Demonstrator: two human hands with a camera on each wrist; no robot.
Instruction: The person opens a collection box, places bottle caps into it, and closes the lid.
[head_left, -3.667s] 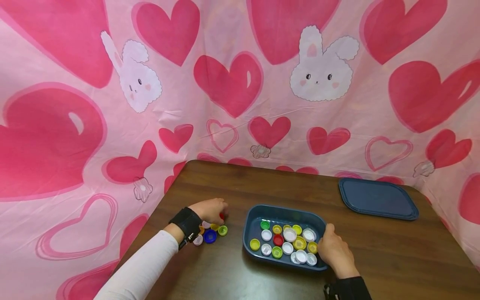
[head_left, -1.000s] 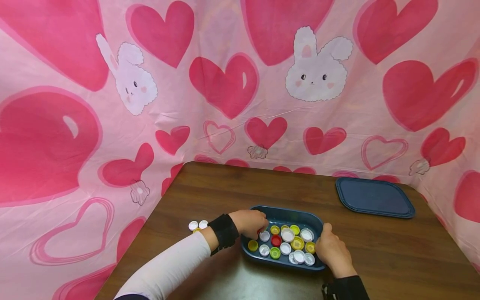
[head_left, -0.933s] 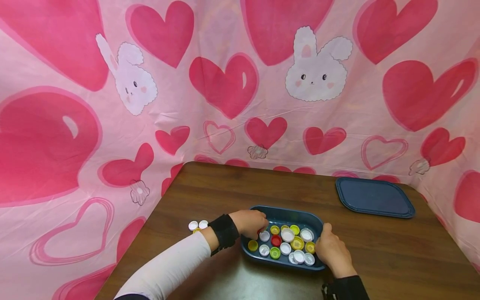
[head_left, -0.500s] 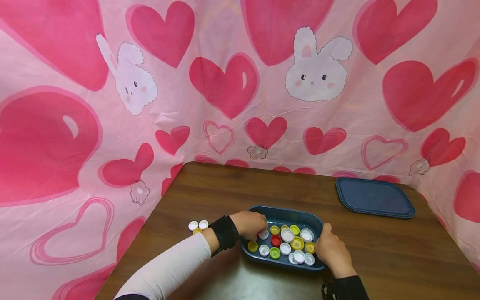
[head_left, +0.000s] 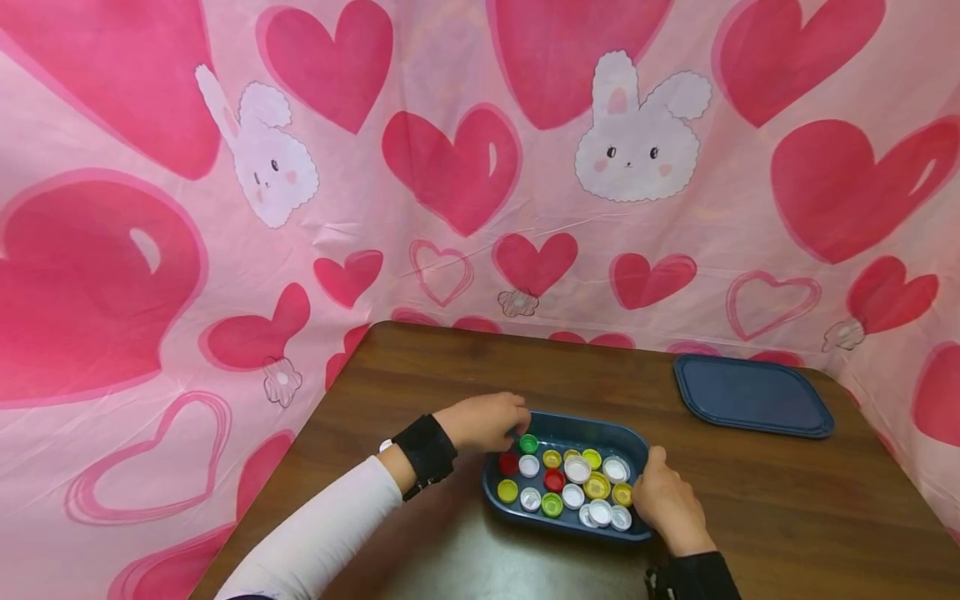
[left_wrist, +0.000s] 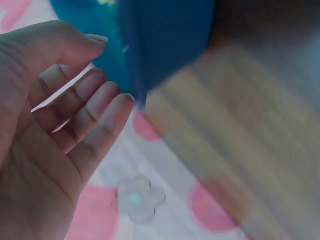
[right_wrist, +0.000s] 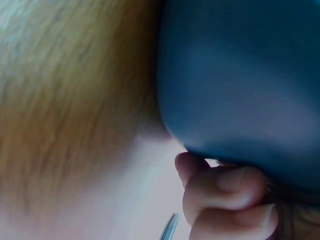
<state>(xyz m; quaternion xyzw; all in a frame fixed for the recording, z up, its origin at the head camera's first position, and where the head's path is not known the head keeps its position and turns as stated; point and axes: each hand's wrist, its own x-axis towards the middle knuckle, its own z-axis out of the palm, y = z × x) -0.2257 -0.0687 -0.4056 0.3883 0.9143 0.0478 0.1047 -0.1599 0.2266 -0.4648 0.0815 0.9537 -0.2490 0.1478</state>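
Note:
A dark blue box point(head_left: 581, 527) full of loose plastic bottle caps stands on the table. A red bottle cap point(head_left: 508, 463) lies at its left end, near a green cap point(head_left: 528, 444) and a white cap point(head_left: 528, 466). My left hand point(head_left: 483, 421) hovers over the box's back left corner, and in the left wrist view its loosely bent fingers point(left_wrist: 95, 112) hold nothing beside the blue wall. At the opposite end my right hand point(head_left: 666, 500) grips the rim, with curled fingers point(right_wrist: 225, 192) under the edge in the right wrist view.
At the back right of the wooden table point(head_left: 450, 367) lies a flat dark blue lid point(head_left: 753, 396). Part of a white cap point(head_left: 385, 446) peeks out behind my left wrist, which hides the spot around it. A pink heart-print cloth point(head_left: 450, 275) hangs behind the table.
My left hand went from the caps on the left to the box with a red cap, released it there, then drew back up and left. My right hand stayed on the rim.

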